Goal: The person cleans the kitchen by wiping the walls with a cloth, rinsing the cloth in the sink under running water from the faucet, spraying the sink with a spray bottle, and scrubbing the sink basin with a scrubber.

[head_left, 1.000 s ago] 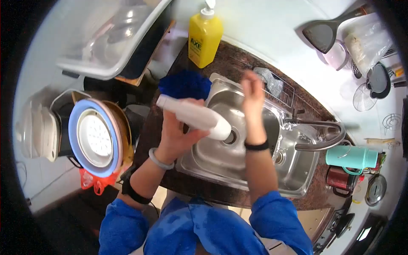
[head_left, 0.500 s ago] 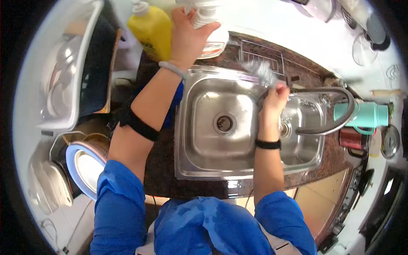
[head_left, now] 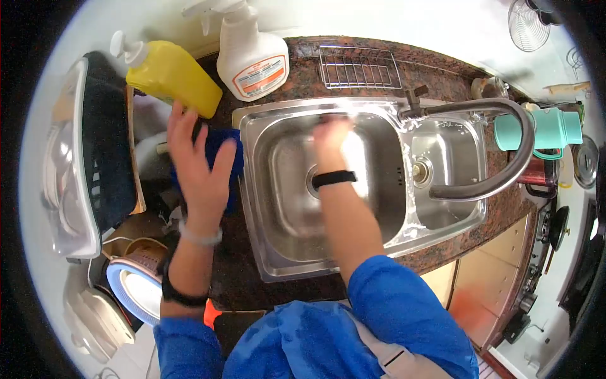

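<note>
My left hand (head_left: pixel 201 167) is empty, its fingers spread, over the dark counter left of the sink, close to a dark blue cloth (head_left: pixel 232 146) and just below the yellow soap bottle (head_left: pixel 175 76). Over the back part of the large steel basin (head_left: pixel 284 215) is my right hand (head_left: pixel 333 140); motion smears its fingers, and whether they hold anything cannot be made out. A white spray bottle (head_left: pixel 252 60) stands upright behind the sink's left corner. The wire rack (head_left: pixel 360 68) lies on the counter behind the basin.
A curved faucet (head_left: pixel 522 136) arches over the small right basin (head_left: pixel 445 174). Farther right stands a mint thermos (head_left: pixel 549 129) beside a red pot (head_left: pixel 540 174). At left are a clear-sided bin (head_left: pixel 69 183) and a blue-rimmed basin (head_left: pixel 129 290).
My left hand has let go of the spray bottle and come down toward the blue cloth. My right hand has moved left over the large basin. The crumpled clear plastic no longer shows at the rack.
</note>
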A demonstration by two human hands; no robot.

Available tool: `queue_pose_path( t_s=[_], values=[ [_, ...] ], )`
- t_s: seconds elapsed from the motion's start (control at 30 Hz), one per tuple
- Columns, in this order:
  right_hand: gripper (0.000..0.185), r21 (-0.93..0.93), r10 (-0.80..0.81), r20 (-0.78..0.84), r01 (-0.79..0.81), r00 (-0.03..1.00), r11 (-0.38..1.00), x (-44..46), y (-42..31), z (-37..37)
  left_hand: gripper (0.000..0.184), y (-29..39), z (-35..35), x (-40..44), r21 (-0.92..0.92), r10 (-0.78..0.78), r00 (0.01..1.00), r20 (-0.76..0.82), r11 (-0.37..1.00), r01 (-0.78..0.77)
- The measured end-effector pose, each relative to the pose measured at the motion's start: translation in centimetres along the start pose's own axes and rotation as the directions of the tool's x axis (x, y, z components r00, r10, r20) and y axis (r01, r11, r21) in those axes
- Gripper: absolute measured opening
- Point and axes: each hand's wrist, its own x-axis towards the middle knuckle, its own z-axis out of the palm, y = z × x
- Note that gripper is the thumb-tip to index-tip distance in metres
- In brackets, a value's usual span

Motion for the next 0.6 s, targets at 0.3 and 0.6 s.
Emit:
queue_pose_path(
  t_s=[0.3,0.6],
  values=[
    [0.094,-0.748,-0.307,0.553,0.624,0.774,0.226,-4.1,4.3,-2.3,0.06,3.1,-1.2,-5.9,-0.114,-0.089,0.989,0.122,0.988,0.103],
    [0.084,-0.521,-0.319,0.746,0.214,0.584,-0.826,4.1,-4.3,-2.2,0.05,4.9,-1.6,-8.5,-0.11,-0.126,0.966,0.225,0.982,0.153]
  ],
)
